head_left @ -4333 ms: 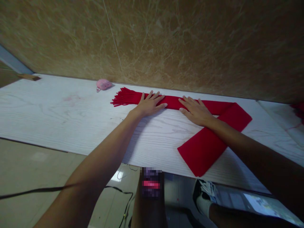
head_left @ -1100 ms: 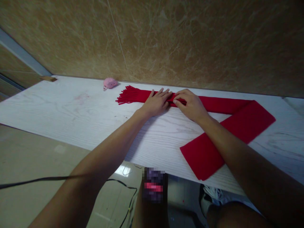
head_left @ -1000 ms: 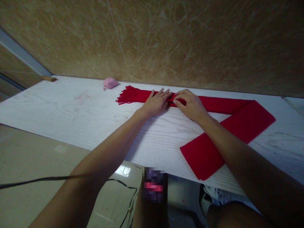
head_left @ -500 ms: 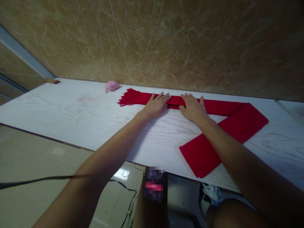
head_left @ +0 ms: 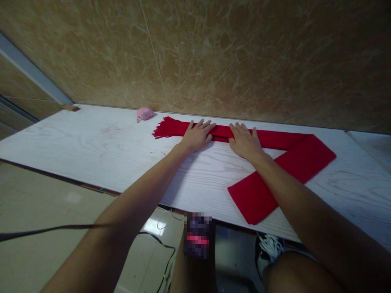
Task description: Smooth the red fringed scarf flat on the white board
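Note:
A long red scarf (head_left: 284, 140) lies along the far edge of the white wood-grain table (head_left: 91, 146), its fringe (head_left: 163, 127) pointing left. At the right it folds back, and a wide flat end (head_left: 259, 191) runs toward the near edge. My left hand (head_left: 198, 134) lies flat on the narrow folded strip, fingers stretched out. My right hand (head_left: 244, 140) rests flat on the same strip just to its right, fingers extended. Neither hand grips anything.
A small pink object (head_left: 144, 114) sits by the wall left of the fringe. A brown marbled wall (head_left: 214, 57) rises right behind the table. A black cable (head_left: 45, 231) crosses the tiled floor below, and my shoe (head_left: 269, 246) shows under the table edge.
One second ago my right fingers were curled in a pinch on the strip beside my left hand. They have flattened out and slid slightly right. The left hand stays flat.

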A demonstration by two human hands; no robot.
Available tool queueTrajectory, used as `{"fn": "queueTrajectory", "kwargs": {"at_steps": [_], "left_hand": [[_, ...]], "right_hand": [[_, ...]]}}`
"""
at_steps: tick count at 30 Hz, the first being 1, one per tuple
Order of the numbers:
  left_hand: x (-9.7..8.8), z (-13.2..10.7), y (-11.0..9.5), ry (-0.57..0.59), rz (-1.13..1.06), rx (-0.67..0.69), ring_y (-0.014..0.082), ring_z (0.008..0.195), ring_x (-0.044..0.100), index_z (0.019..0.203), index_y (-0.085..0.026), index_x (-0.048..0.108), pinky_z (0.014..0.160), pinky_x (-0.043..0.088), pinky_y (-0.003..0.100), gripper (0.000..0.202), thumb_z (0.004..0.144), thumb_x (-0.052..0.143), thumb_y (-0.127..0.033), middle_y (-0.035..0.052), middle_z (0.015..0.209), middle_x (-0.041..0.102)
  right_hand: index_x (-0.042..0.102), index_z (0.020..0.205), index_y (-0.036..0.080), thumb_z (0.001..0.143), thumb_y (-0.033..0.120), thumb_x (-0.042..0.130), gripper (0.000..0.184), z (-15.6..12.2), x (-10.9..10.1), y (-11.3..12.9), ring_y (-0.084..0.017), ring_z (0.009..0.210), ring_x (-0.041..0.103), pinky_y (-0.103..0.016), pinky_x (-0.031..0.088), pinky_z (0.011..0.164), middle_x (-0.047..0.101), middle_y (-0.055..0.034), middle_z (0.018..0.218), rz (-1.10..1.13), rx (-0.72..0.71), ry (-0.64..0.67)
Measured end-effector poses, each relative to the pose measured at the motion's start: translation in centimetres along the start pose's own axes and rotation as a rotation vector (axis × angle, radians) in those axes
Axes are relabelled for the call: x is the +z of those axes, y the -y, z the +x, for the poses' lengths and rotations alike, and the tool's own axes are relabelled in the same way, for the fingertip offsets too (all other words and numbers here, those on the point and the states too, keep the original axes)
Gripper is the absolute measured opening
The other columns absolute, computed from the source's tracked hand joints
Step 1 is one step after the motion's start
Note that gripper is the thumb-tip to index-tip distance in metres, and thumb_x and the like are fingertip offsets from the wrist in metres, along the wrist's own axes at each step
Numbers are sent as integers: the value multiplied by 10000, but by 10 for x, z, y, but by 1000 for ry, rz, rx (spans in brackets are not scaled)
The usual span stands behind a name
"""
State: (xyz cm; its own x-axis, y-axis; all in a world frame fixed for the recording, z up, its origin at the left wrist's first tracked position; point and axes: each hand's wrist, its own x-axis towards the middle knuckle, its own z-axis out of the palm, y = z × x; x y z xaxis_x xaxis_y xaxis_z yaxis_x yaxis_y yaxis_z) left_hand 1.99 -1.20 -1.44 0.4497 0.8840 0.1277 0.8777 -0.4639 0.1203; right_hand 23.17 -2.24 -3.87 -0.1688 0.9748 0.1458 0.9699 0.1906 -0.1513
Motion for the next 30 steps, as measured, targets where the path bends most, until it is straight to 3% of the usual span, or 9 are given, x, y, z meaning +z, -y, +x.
{"fn": "queueTrajectory", "kwargs": {"at_steps": [10, 16, 21, 27, 30], "left_hand": [[-4, -3, 35, 18, 50, -66, 313, 1683, 315, 1706, -181, 418, 1370, 218, 654, 681, 1027, 438, -208, 114, 1785, 388], [-11, -13, 56, 38, 54, -111, 281, 1675, 338, 1694, -154, 432, 1376, 267, 562, 727, 969, 423, -98, 128, 1772, 410], [-14, -15, 71, 42, 63, -129, 288, 1672, 343, 1681, -117, 445, 1381, 263, 533, 748, 935, 440, -53, 147, 1758, 429], [-17, -18, 76, 49, 84, -93, 190, 1665, 347, 1677, -128, 442, 1375, 269, 363, 771, 923, 382, 20, 110, 1763, 437], [-19, -21, 74, 34, 86, -98, 187, 1642, 396, 1682, -151, 444, 1347, 325, 315, 779, 925, 381, 24, 98, 1767, 431]], "right_hand": [[408, 1718, 130, 1059, 347, 441, 695, 1, 1, -1, -392, 1650, 319, -775, 159, 1309, 375, -200, 1765, 12, 75, -27], [468, 1685, 179, 1006, 243, 464, 683, -1, -1, -2, -374, 1618, 386, -769, 229, 1298, 453, -177, 1727, 10, 93, -67], [490, 1670, 151, 970, 161, 448, 701, -3, -8, -1, -348, 1609, 409, -734, 256, 1310, 464, -181, 1719, 4, 92, -44], [440, 1707, 142, 957, 108, 436, 750, -4, -10, -1, -322, 1645, 360, -659, 242, 1348, 388, -156, 1764, 2, 75, -22], [405, 1724, 106, 953, 63, 411, 772, -5, -11, 0, -306, 1651, 351, -601, 234, 1364, 368, -167, 1766, -2, 37, -17]]}}
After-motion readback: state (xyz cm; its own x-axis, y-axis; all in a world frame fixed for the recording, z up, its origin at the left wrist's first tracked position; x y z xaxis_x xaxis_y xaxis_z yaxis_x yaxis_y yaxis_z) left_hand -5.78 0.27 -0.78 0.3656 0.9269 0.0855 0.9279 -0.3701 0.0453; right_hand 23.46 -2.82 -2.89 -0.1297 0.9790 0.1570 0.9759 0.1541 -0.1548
